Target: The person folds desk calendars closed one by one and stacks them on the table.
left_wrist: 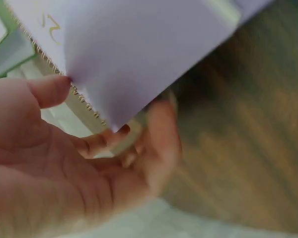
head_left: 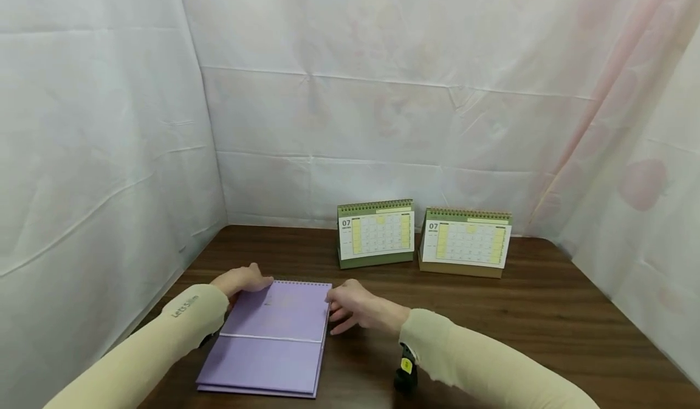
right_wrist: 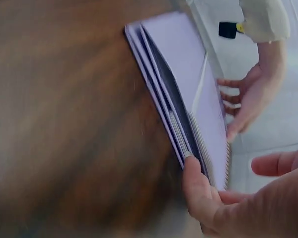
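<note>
A purple spiral-bound calendar (head_left: pixel 268 365) lies on the table with its coil edge away from me and a pale band across its cover. At its far left corner is my left hand (head_left: pixel 246 280); in the left wrist view, that hand's thumb (left_wrist: pixel 54 90) touches the coil edge and its bent fingers are around the corner, partly blurred. My right hand (head_left: pixel 355 305) is at the far right side. In the right wrist view, its fingertips touch the page edges of the calendar (right_wrist: pixel 181 54), which are slightly parted, while the thumb (right_wrist: pixel 273 163) stands away.
Two green-topped desk calendars stand behind on the brown table (head_left: pixel 519 318), one (head_left: pixel 376 234) at the middle and the other (head_left: pixel 466 243) to its right. White cloth (head_left: pixel 328 123) hangs behind the table and at both sides.
</note>
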The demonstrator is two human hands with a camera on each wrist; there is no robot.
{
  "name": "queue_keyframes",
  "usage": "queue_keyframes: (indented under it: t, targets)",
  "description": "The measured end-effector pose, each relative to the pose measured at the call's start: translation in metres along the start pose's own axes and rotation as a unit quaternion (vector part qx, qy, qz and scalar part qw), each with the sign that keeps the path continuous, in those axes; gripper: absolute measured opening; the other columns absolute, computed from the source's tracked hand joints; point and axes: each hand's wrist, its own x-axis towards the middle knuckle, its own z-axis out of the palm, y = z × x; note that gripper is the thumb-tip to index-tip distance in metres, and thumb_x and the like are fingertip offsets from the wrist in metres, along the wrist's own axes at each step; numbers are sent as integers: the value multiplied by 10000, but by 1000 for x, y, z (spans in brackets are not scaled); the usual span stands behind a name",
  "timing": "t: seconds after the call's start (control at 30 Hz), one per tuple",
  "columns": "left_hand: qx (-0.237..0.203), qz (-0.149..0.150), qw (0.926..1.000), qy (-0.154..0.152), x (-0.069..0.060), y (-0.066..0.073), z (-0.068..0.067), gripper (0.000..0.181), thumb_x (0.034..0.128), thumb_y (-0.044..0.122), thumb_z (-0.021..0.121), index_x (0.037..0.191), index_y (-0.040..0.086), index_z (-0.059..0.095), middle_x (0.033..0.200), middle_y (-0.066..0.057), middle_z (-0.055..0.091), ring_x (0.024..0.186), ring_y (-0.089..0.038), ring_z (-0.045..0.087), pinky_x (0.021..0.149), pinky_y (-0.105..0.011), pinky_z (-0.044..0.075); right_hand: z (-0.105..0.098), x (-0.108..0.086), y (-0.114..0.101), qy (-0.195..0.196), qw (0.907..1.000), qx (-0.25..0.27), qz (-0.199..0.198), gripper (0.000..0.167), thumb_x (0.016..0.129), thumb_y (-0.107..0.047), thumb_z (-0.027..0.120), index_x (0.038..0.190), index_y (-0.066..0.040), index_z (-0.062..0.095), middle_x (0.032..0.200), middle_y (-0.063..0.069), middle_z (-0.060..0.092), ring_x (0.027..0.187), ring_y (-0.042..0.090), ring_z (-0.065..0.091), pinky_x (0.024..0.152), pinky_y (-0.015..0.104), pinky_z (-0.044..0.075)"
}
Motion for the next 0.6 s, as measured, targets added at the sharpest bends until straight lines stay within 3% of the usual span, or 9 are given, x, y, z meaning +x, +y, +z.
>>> queue_keyframes:
  t: [0.07, 0.13, 0.17, 0.27, 0.33, 0.4, 0.47, 0.53, 0.6]
  targets:
    - [510, 155, 9977, 426, -1, 10, 2, 711, 975, 363, 479, 1432, -132, 250, 1322, -421, 418, 1175, -529, 499, 943, -589, 460, -12, 5, -1, -7, 9911, -1160, -658, 319, 893, -121, 569, 1123, 99, 583, 1003, 190, 600, 791, 301, 620, 716, 458, 589]
    - [785, 345, 9924, 886, -2, 23, 2, 655, 972, 357, 496, 1406, -105, 331, 1347, -397, 416, 1250, -546, 408, 982, -647, 390, -28, 11, -4, 151, 9421, -2923, -1637, 421, 928, -189, 561, 1259, 72, 547, 1170, 217, 588, 898, 311, 630, 772, 430, 579]
    - [804, 438, 9901, 1065, -1, 30, 1, 642, 977, 368, 488, 1415, -78, 340, 1361, -384, 408, 1260, -545, 390, 977, -662, 381, -37, 16, -6, 341, 8969, -3838, -2169, 448, 945, -220, 554, 1301, 50, 531, 1214, 209, 580, 960, 313, 620, 815, 422, 565]
    - [596, 956, 9811, 1571, 5, 55, -4, 645, 1008, 428, 410, 1448, -35, 324, 1420, -341, 373, 1306, -525, 339, 990, -669, 358, -70, 31, -13, 1131, 7306, -5781, -3454, 502, 964, -308, 545, 1361, -6, 490, 1306, 191, 541, 1148, 309, 540, 977, 442, 478]
    - [331, 1309, 9727, 1890, 12, 73, -7, 666, 1022, 474, 334, 1461, -25, 298, 1447, -313, 360, 1329, -491, 332, 1013, -638, 357, -91, 41, -19, 1524, 6581, -6310, -3815, 532, 962, -335, 550, 1385, -24, 464, 1369, 204, 505, 1253, 354, 481, 1051, 496, 424]
    - [-99, 1643, 9627, 2146, 21, 91, -11, 687, 1026, 502, 279, 1456, -34, 291, 1455, -300, 352, 1334, -465, 336, 1028, -611, 358, -111, 50, -26, 1825, 6254, -6488, -3933, 551, 962, -361, 543, 1405, -46, 452, 1429, 209, 460, 1323, 376, 426, 1094, 530, 371]
    - [-631, 1906, 9514, 2337, 29, 108, -14, 693, 1025, 517, 252, 1433, -41, 310, 1434, -292, 366, 1321, -443, 351, 1039, -588, 362, -128, 57, -35, 2035, 6133, -6570, -3884, 563, 969, -386, 525, 1430, -74, 439, 1487, 207, 403, 1374, 386, 378, 1123, 547, 323]
    - [-1254, 2071, 9403, 2393, 37, 123, -17, 710, 1023, 530, 233, 1430, -48, 301, 1425, -285, 360, 1328, -429, 341, 1067, -576, 344, -144, 64, -44, 2151, 6231, -6528, -3732, 557, 985, -408, 484, 1445, -99, 426, 1521, 205, 356, 1404, 388, 334, 1145, 546, 288]
    - [-1908, 2112, 9296, 2341, 42, 139, -18, 732, 1020, 542, 211, 1447, -50, 275, 1439, -277, 336, 1358, -428, 305, 1108, -570, 301, -157, 69, -50, 2261, 6508, -6330, -3531, 556, 1000, -419, 447, 1460, -108, 408, 1548, 208, 306, 1431, 397, 287, 1170, 543, 236]
